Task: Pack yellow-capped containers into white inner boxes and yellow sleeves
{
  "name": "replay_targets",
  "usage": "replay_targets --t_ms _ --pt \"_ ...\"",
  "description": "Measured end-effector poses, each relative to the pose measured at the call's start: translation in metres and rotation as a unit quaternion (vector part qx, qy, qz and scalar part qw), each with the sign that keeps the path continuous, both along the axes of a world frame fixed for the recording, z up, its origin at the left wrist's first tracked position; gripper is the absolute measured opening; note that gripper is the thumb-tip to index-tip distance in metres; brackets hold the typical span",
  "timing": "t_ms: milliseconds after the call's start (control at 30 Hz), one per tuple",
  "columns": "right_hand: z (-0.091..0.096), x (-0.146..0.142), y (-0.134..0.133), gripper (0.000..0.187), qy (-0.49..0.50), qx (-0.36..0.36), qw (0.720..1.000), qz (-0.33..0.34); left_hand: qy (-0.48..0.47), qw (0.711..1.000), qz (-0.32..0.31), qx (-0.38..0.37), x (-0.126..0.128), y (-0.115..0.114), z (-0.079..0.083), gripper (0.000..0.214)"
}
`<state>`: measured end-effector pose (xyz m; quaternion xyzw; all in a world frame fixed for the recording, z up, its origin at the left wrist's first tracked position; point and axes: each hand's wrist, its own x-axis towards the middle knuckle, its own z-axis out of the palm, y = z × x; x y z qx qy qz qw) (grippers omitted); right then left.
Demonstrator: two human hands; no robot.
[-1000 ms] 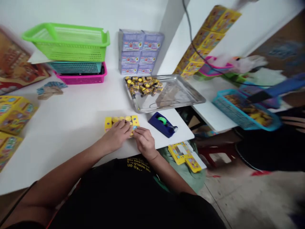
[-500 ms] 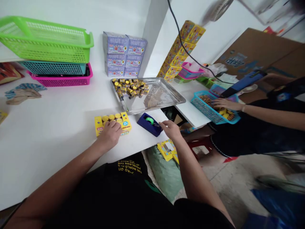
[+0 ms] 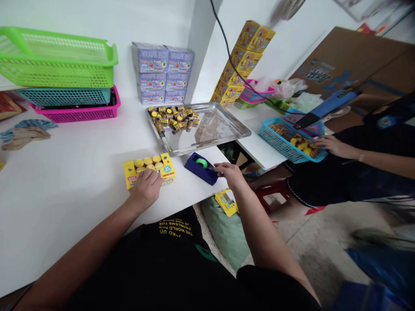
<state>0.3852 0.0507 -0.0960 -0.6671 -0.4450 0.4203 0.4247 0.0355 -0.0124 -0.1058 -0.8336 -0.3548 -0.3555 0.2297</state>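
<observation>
A yellow cardboard box (image 3: 168,164) lies on the white table, its window showing several round yellow caps. My left hand (image 3: 146,185) is closed on the box's near edge, fingers curled over the front. To the right sits a dark blue tape dispenser (image 3: 197,170) with a green roll (image 3: 201,163) in it. My right hand (image 3: 228,171) is at the dispenser's cutting end, thumb and fingers pinched on the end of the tape, which is thin and hard to see. Behind the dispenser, a metal tray (image 3: 223,137) holds several small yellow-capped jars (image 3: 175,117).
Purple boxes (image 3: 152,80) and yellow boxes (image 3: 244,58) are stacked behind the tray. Nested baskets (image 3: 71,73) stand at the left. A co-worker's hand (image 3: 339,146) is at a blue basket (image 3: 280,144) on the right. Below the table edge, flat yellow cartons (image 3: 226,203) rest on a green sack (image 3: 227,233).
My left hand has shifted slightly toward the box's near edge, showing more caps. My right hand stays pinched at the dispenser, drawn slightly from the roll. The co-worker's hand has moved right.
</observation>
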Motion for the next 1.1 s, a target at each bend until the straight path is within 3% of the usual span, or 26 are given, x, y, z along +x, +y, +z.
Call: replay_targets --t_ms 233,433,700,867,1100 --pt "-0.009 0.003 -0.003 0.022 0.042 0.032 0.998 -0.032 -0.003 1.0 0.0 0.013 0.002 0.0 0.002 0.015" --pt "-0.008 0.01 -0.005 0.015 0.126 0.032 0.992 -0.003 -0.014 1.0 0.001 -0.008 0.002 0.0 0.0 0.013" --pt "-0.013 0.016 -0.017 0.017 0.154 0.059 0.986 0.016 0.004 1.0 -0.01 -0.03 -0.004 -0.002 0.006 0.017" --pt "-0.024 0.018 -0.026 0.023 0.079 0.075 0.994 -0.011 -0.023 0.999 -0.006 -0.026 -0.008 -0.004 0.012 0.016" --pt "-0.033 0.017 -0.027 0.014 -0.069 0.049 0.993 -0.086 -0.046 0.999 0.01 0.005 -0.005 -0.009 0.009 0.02"
